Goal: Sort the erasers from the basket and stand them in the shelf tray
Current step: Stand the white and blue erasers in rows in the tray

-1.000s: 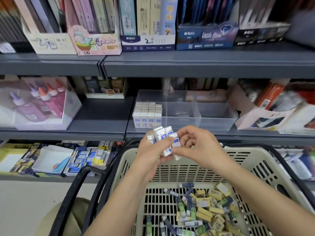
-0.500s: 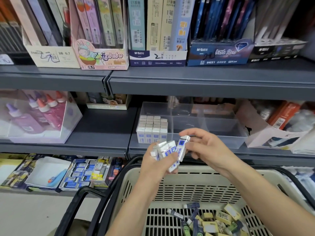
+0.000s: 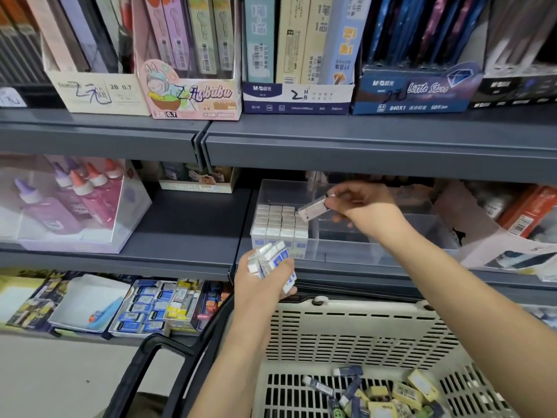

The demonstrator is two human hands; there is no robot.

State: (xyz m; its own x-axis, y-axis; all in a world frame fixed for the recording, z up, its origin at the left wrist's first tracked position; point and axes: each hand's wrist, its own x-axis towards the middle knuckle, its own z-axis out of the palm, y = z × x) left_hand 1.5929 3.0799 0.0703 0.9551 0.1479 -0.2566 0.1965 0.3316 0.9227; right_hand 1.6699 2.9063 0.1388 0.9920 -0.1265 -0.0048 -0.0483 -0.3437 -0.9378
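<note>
Erasers [image 3: 278,223], small white blocks in blue-and-white paper sleeves, stand upright in tight rows at the left end of a clear plastic tray [image 3: 376,254]. The tray sits on the middle grey metal shelf [image 3: 187,227].

The person's right hand [image 3: 366,211] is over this tray. Its thumb and fingers pinch one more white eraser [image 3: 313,209] by its end. This eraser is tilted, with its free end pointing left and down, just beside the right edge of the standing rows. I cannot tell if it touches them.

The left hand [image 3: 259,292] is lower, in front of the tray's front wall and above the far rim of the beige slotted plastic basket [image 3: 346,330]. Its fingers are curled round a bundle of the same white and blue erasers [image 3: 269,260], which stick up out of the fist. One of them hangs lower at the right side of the hand.

In the bottom of the basket lies a loose pile of mixed erasers [image 3: 391,393] in yellow, dark blue and green sleeves. A black handle [image 3: 141,372] curves along the left side of the basket.

On the same shelf, well to the left of the tray, stands a clear box of pink and purple glue bottles [image 3: 69,206]. The shelf above carries cardboard display boxes [image 3: 193,98] filled with long thin packs.
</note>
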